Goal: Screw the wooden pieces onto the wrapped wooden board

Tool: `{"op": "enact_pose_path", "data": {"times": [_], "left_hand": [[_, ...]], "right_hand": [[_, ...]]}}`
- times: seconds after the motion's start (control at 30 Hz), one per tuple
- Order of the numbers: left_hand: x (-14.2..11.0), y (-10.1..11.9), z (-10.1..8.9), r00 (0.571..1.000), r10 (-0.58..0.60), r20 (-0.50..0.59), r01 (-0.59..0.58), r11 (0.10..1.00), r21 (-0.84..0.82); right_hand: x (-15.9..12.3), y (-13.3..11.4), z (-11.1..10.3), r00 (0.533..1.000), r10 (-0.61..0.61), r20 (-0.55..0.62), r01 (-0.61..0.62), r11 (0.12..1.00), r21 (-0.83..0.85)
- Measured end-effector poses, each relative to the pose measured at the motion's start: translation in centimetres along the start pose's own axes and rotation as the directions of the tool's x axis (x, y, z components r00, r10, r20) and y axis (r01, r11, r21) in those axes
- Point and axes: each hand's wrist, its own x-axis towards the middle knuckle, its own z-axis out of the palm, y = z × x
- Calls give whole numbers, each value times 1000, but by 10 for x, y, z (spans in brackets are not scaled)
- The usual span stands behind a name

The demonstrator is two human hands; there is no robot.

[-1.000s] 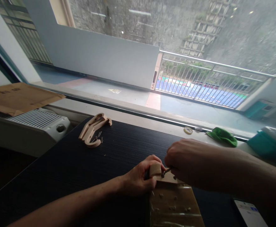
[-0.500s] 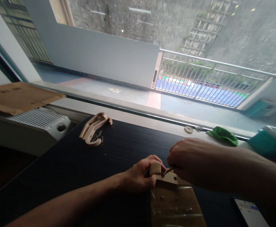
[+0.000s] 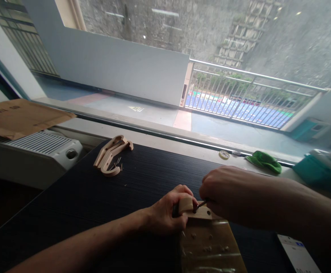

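Observation:
My left hand (image 3: 169,210) is closed round the curved end of a light wooden hook piece (image 3: 201,213), thumb on the near side. This piece lies at the far end of a brown, tape-wrapped block (image 3: 211,242) with small pale bumps under the film. Above it, my right hand (image 3: 218,189) is closed on a screwdriver, its thin metal shaft (image 3: 202,204) slanting down to a hole beside the curl. The handle is hidden in my fist. A second, dark hole (image 3: 208,213) shows further right on the piece.
On the black table (image 3: 142,170), more wooden hook pieces (image 3: 113,155) lie beside several loose screws (image 3: 118,163). A phone (image 3: 296,252) is at the right. Along the sill are a tape roll (image 3: 224,154) and a green cloth (image 3: 263,162). A brown envelope (image 3: 26,115) rests on the radiator (image 3: 49,148).
The right hand has shifted and turned slightly round the screwdriver, uncovering the second hole, while the tip stays at the same hole. My left hand keeps its grip. The view has drifted slightly.

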Motion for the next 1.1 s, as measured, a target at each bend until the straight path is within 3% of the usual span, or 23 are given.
{"op": "enact_pose_path", "data": {"times": [0.33, 0.73, 1.1], "left_hand": [[0, -3, 1, 999, -45, 11, 46, 999, -22], [-2, -7, -4, 998, 47, 40, -48, 998, 28], [-2, -5, 0, 1000, 5, 1, -5, 1000, -30]], "right_hand": [[-1, -6, -6, 999, 24, 30, -24, 1000, -3], [-1, -3, -2, 1000, 2, 12, -2, 1000, 10], [0, -5, -4, 999, 10, 48, -10, 1000, 6]]}}
